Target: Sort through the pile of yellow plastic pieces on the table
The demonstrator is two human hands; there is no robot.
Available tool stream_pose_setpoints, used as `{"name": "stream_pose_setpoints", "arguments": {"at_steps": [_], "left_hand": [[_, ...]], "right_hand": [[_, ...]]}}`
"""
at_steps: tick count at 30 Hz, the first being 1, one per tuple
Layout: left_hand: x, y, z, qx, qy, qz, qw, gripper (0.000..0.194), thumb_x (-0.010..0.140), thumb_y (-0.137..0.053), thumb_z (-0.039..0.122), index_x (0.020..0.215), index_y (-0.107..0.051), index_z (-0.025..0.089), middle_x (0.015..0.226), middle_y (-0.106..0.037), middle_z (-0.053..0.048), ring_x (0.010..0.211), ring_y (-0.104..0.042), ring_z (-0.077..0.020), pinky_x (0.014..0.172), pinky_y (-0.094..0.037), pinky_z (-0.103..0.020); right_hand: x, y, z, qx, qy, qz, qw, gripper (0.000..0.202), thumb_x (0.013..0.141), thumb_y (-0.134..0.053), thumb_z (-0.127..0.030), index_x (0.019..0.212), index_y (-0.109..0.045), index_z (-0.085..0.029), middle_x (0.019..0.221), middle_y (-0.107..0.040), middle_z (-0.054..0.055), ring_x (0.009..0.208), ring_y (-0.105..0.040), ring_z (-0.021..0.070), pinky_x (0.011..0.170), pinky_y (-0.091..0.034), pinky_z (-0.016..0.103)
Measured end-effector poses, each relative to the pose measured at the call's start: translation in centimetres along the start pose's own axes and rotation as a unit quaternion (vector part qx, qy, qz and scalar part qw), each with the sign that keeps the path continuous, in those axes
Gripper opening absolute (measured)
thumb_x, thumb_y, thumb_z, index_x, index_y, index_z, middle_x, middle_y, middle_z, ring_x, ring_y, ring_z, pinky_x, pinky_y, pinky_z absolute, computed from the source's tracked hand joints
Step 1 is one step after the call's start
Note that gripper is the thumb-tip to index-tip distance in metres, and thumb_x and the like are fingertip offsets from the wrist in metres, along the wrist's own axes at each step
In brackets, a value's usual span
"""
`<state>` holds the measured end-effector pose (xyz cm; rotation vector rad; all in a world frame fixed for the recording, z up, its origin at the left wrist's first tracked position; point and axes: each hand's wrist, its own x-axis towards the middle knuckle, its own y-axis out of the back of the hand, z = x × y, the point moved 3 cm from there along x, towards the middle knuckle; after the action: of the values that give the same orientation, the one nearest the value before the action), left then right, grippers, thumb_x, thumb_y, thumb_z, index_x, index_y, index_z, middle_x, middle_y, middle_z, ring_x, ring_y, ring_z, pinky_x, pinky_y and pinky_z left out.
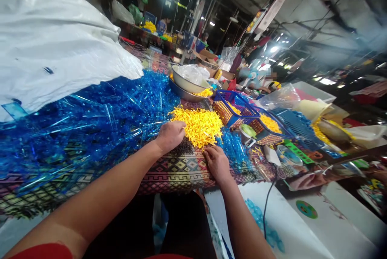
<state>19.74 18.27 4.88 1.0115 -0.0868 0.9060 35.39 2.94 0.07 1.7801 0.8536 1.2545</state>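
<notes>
A heap of small yellow strips point(201, 125) lies on the patterned cloth point(181, 173) in front of me. My left hand point(171, 136) is closed at the heap's left edge, with what it holds hidden. At the near right edge of the heap, my right hand point(217, 163) has its fingers bent together, and anything between them is too small to name. Small dark grains point(182, 148) lie between the heap and the cloth's near part. Clear blue plastic tubes point(90, 118) are piled along the left, and more blue pieces point(234, 150) lie right of my right hand.
Beyond the heap are stacked bowls point(189, 81) with a plastic bag. Blue baskets point(236, 110) with yellow pieces stand to the right, near a small scale point(248, 134). A large white sack point(60, 41) covers the upper left. A dark cable point(267, 206) hangs at the lower right.
</notes>
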Motion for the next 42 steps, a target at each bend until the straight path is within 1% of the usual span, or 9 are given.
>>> {"name": "stream_pose_setpoints", "arguments": {"at_steps": [3, 7, 13, 20, 27, 29, 32, 36, 42], "left_hand": [[-0.02, 0.34, -0.03, 0.012, -0.012, 0.026, 1.000, 0.025, 0.084, -0.039, 0.023, 0.073, -0.062, 0.018, 0.076, -0.064, -0.004, 0.073, -0.057, -0.0151, 0.067, -0.037, -0.025], [-0.04, 0.67, -0.12, 0.021, -0.020, 0.040, 0.999, 0.032, 0.088, -0.035, 0.029, 0.071, -0.060, 0.018, 0.074, -0.064, -0.004, 0.069, -0.056, -0.0143, 0.063, -0.035, -0.024], [-0.08, 0.89, -0.18, 0.037, -0.011, 0.041, 0.998, 0.032, 0.088, -0.035, 0.030, 0.068, -0.058, 0.018, 0.072, -0.063, -0.004, 0.067, -0.055, -0.0144, 0.060, -0.032, -0.025], [-0.19, 0.60, -0.14, 0.029, -0.014, 0.037, 0.999, 0.033, 0.088, -0.034, 0.030, 0.069, -0.058, 0.018, 0.073, -0.064, -0.005, 0.070, -0.056, -0.0143, 0.063, -0.033, -0.024], [-0.03, 0.68, -0.19, 0.057, 0.009, 0.044, 0.997, 0.039, 0.088, -0.033, 0.037, 0.062, -0.055, 0.018, 0.065, -0.061, -0.003, 0.060, -0.051, -0.0135, 0.057, -0.029, -0.025], [-0.01, 0.60, -0.31, 0.062, 0.007, 0.041, 0.997, 0.037, 0.087, -0.034, 0.036, 0.062, -0.055, 0.018, 0.066, -0.061, -0.003, 0.061, -0.052, -0.0138, 0.057, -0.029, -0.025], [-0.01, 0.45, -0.51, 0.059, 0.005, 0.036, 0.998, 0.030, 0.086, -0.037, 0.030, 0.067, -0.058, 0.019, 0.071, -0.063, -0.004, 0.067, -0.054, -0.0144, 0.061, -0.032, -0.025], [-0.01, 0.40, -0.61, 0.042, 0.017, 0.036, 0.998, 0.024, 0.083, -0.040, 0.022, 0.074, -0.062, 0.020, 0.073, -0.063, -0.004, 0.072, -0.056, -0.0151, 0.064, -0.035, -0.024], [-0.01, 0.40, -0.38, 0.038, -0.004, 0.043, 0.998, 0.027, 0.085, -0.038, 0.026, 0.073, -0.061, 0.019, 0.075, -0.064, -0.004, 0.071, -0.056, -0.0150, 0.063, -0.034, -0.024]], "right_hand": [[0.01, 0.05, -0.07, 0.012, -0.003, 0.006, 1.000, 0.022, 0.087, -0.044, -0.029, 0.087, -0.064, -0.020, 0.087, -0.059, 0.006, 0.086, -0.051, 0.0179, 0.078, -0.042, 0.030], [0.05, 0.04, -0.33, 0.002, 0.011, 0.002, 1.000, 0.022, 0.087, -0.043, -0.028, 0.086, -0.064, -0.020, 0.086, -0.059, 0.006, 0.086, -0.051, 0.0180, 0.078, -0.041, 0.030], [0.13, 0.10, -0.71, -0.025, 0.023, -0.012, 0.999, 0.022, 0.087, -0.042, -0.026, 0.086, -0.063, -0.022, 0.086, -0.058, 0.006, 0.088, -0.049, 0.0190, 0.078, -0.041, 0.031], [0.14, 0.14, -0.75, -0.026, 0.024, -0.006, 0.999, 0.021, 0.087, -0.042, -0.026, 0.086, -0.063, -0.022, 0.086, -0.058, 0.007, 0.088, -0.049, 0.0194, 0.078, -0.041, 0.031], [0.09, -0.02, -0.23, -0.003, 0.010, -0.005, 1.000, 0.022, 0.087, -0.042, -0.027, 0.085, -0.063, -0.021, 0.086, -0.058, 0.007, 0.088, -0.050, 0.0190, 0.079, -0.042, 0.031], [0.03, -0.03, -0.06, 0.012, 0.005, 0.003, 1.000, 0.022, 0.087, -0.043, -0.028, 0.085, -0.064, -0.021, 0.086, -0.059, 0.006, 0.086, -0.051, 0.0185, 0.078, -0.042, 0.031], [-0.07, 0.01, -0.03, 0.028, 0.009, 0.014, 0.999, 0.022, 0.086, -0.043, -0.029, 0.086, -0.064, -0.021, 0.087, -0.060, 0.006, 0.086, -0.052, 0.0183, 0.078, -0.043, 0.031], [-0.10, 0.12, -0.25, 0.024, 0.017, 0.020, 0.999, 0.022, 0.086, -0.044, -0.029, 0.087, -0.064, -0.021, 0.089, -0.061, 0.007, 0.087, -0.053, 0.0187, 0.078, -0.043, 0.032], [-0.02, 0.02, -0.21, 0.008, 0.021, 0.008, 1.000, 0.020, 0.085, -0.045, -0.025, 0.086, -0.065, -0.021, 0.087, -0.061, 0.007, 0.087, -0.052, 0.0189, 0.077, -0.042, 0.031]]}}
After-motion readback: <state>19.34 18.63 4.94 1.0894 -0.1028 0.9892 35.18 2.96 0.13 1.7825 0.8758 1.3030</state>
